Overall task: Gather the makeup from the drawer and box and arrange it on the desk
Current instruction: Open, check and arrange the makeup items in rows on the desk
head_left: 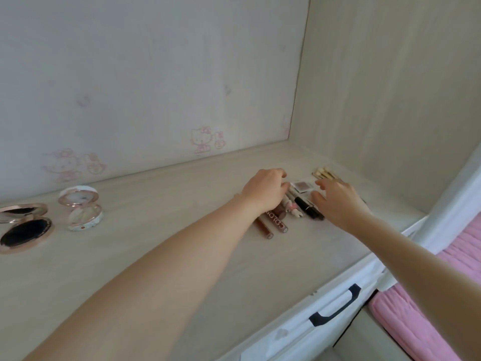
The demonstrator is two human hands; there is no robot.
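Note:
A cluster of makeup lies on the pale wooden desk [182, 256] near its back right corner. It holds two brown lip gloss tubes [277, 222], a black tube [309, 207], a pink-and-white pen-like item [372, 212] and a small eyeshadow pan [302, 186]. Several brushes with pale tips [322, 174] lie behind them. My left hand [265, 191] rests over the tubes' far ends, fingers curled down; whether it grips one is hidden. My right hand [338, 201] hovers over the black tube's right side with fingers spread.
Two open compacts sit at the desk's left: a rose-gold one with a dark pan [24, 227] and a white patterned one [83, 209]. A white drawer front with a black handle [335, 306] lies below the desk edge. Pink fabric [416, 321] is at the right.

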